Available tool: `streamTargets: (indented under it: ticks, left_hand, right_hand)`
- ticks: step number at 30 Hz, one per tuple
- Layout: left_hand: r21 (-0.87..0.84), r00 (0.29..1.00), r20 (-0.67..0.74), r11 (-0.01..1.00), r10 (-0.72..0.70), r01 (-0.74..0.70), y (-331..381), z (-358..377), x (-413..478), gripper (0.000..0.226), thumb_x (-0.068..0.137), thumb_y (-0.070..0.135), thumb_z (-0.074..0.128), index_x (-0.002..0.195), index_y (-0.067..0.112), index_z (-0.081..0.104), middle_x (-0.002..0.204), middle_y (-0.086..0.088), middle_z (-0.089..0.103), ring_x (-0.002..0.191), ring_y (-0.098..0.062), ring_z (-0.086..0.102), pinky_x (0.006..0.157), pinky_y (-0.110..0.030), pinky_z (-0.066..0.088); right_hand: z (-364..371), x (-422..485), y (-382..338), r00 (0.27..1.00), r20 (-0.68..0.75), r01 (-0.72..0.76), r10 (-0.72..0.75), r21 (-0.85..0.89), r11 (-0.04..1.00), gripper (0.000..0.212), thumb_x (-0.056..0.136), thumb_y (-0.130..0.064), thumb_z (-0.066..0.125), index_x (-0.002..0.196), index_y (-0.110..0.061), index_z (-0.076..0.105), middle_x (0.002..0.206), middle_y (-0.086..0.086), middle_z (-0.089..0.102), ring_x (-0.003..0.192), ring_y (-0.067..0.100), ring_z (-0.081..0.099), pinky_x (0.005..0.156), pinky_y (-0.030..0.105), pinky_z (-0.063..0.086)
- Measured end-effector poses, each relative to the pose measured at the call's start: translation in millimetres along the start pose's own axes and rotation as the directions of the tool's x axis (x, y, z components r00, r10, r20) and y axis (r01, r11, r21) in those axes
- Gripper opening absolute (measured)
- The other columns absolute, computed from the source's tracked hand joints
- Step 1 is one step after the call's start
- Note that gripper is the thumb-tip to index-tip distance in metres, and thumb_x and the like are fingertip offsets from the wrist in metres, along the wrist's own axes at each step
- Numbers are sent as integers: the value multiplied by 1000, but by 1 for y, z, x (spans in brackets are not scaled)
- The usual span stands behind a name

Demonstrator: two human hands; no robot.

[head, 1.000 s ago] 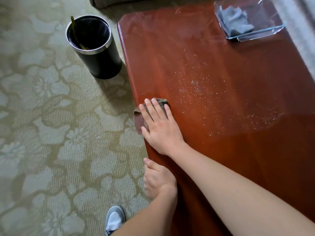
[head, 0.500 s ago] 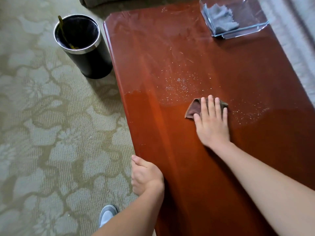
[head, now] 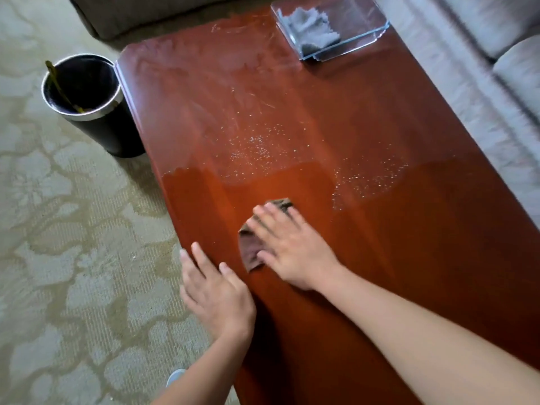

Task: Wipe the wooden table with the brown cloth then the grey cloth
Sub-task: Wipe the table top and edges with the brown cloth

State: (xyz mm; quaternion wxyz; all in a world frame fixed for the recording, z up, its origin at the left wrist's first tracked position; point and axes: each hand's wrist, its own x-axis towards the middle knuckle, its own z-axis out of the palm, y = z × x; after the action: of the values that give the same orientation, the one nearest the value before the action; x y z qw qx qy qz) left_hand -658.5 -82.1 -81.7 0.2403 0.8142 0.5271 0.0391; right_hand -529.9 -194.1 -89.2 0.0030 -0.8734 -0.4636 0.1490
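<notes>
Right hand (head: 292, 247) lies flat, palm down, on the brown cloth (head: 251, 252), fingers (head: 271, 217) spread wide and pressing it to the tabletop (head: 409, 258). Cloth sits in the near-left part of the tabletop, a little in from the left edge; its corners show beyond the fingertips and beside the thumb. Hand outline is motion-blurred.

Left hand (head: 216, 296) rests open at the left edge of the tabletop, fingers extended and loosely apart, holding nothing. It is just beside the cloth, not touching it.

Surface state: near half of the tabletop is darker and glossy. Far half is paler and hazy, with smear marks. A band of fine white specks (head: 257, 153) runs across the middle, just past the cloth, continuing toward the right edge.

Grey cloth (head: 309, 27) lies crumpled inside a clear glass dish (head: 365, 39) at the far right corner of the tabletop, well apart from both hands.

On the patterned carpet (head: 73, 258), a black cylindrical bin (head: 93, 112) with a metal rim stands just off the far left edge. A grey sofa (head: 496, 54) runs along the right side.
</notes>
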Motion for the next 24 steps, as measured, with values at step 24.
streamTargets:
  ticks: [24]
  left_hand:
    - [249, 881, 141, 845, 452, -474, 169, 100, -7, 49, 103, 38, 31, 147, 18, 36, 155, -10, 28, 149, -32, 22, 125, -63, 10]
  right_hand:
    - [-21, -77, 231, 843, -49, -534, 536, 49, 844, 76, 105, -62, 15, 168, -19, 13, 175, 8, 9, 162, 26, 2, 130, 53, 7]
